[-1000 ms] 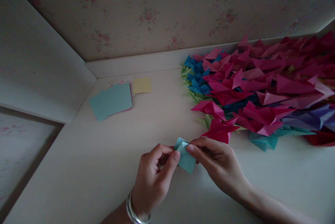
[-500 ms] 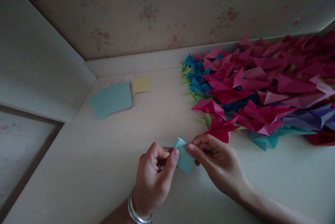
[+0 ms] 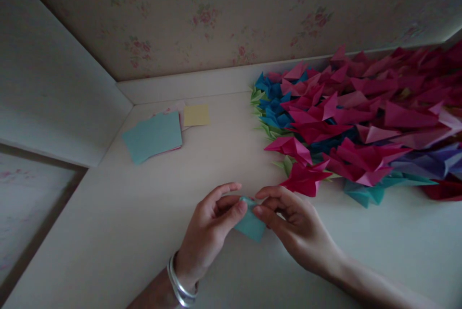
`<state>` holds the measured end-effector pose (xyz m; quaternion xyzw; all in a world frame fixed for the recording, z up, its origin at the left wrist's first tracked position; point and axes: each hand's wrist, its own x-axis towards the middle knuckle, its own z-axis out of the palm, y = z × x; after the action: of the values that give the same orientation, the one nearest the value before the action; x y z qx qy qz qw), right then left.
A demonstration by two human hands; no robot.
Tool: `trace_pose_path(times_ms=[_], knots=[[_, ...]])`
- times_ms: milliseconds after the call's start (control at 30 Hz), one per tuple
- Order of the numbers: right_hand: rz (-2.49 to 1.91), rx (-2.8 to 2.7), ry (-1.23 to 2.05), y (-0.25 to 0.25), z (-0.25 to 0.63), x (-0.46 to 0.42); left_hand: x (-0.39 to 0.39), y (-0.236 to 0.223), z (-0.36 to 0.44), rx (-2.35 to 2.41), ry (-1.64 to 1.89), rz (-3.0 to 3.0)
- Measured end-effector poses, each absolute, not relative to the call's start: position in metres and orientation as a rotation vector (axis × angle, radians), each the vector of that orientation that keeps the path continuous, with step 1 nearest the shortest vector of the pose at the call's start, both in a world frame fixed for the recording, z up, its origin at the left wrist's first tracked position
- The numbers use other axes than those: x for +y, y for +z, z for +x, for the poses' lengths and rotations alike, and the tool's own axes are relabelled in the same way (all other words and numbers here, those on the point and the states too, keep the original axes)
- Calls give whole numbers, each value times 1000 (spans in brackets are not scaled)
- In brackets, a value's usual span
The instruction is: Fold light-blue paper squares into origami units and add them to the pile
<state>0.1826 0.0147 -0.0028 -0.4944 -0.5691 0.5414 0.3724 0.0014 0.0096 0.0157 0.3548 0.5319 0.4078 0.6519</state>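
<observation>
A small folded piece of light-blue origami paper (image 3: 252,226) is held between my two hands just above the white table. My left hand (image 3: 212,225) pinches its upper left edge with the thumb on top; the index finger is raised and stretched above it. My right hand (image 3: 292,225) grips the upper right edge between thumb and fingers. The top corner of the paper lies between the two thumbs and looks bent. Fingers behind the paper are partly hidden. Silver bangles ring my left wrist.
Folded origami cranes (image 3: 361,121) in pink, blue, green and other colours crowd the table's right side. A stack of light-blue sheets (image 3: 155,136) and a small yellow paper square (image 3: 197,115) lie at the back left. White panels and a flowered wall border the table (image 3: 119,217).
My left hand has shifted its grip, and its index finger has lifted off and straightened. Both thumbs have come closer together at the paper's top corner, which now looks bent.
</observation>
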Motion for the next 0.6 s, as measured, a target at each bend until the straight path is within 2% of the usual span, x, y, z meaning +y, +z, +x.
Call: trace_pose_path(times_ms=[300, 600], knots=[[-1259, -1538, 1453, 2, 182, 13, 6, 11, -1, 1315, 932, 1120], [-1231, -1257, 1456, 1, 179, 14, 7, 17, -3, 1176, 823, 875]])
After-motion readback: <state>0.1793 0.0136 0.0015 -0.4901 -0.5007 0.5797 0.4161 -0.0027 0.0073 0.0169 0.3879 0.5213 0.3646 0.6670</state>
